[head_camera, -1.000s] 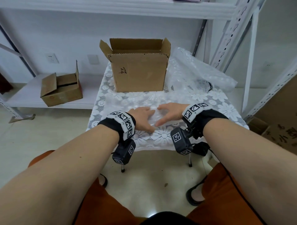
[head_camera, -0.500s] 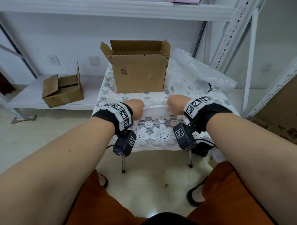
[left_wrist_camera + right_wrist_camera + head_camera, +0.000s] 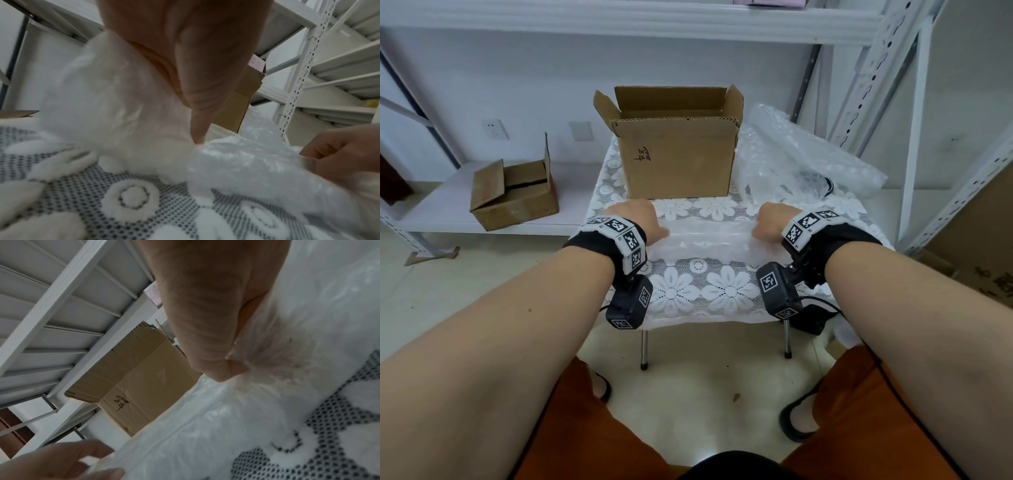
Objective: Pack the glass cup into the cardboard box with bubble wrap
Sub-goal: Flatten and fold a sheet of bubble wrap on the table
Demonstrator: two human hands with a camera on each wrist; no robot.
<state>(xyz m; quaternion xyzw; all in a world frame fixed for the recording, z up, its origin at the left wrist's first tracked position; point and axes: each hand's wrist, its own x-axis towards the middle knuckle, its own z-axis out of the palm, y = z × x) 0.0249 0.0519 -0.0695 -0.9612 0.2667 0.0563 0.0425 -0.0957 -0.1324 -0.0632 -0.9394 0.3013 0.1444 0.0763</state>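
A sheet of clear bubble wrap (image 3: 709,238) is stretched across the lace-covered table between my two hands. My left hand (image 3: 645,219) pinches its left end (image 3: 144,129), thumb pressed onto the plastic. My right hand (image 3: 770,221) grips the right end, with the wrap bunched in its curled fingers (image 3: 230,366). Behind the wrap stands the open cardboard box (image 3: 678,154), flaps up, with black handwriting on its front. No glass cup shows in any view.
A heap of spare bubble wrap (image 3: 808,161) lies right of the box with a black cable under it. A smaller cardboard box (image 3: 513,195) sits on the low white shelf to the left. White metal shelving uprights (image 3: 914,120) rise at the right.
My hands were together at the table's middle, pressing on the wrap. They have moved apart and away from me, pulling the sheet out wide between them.
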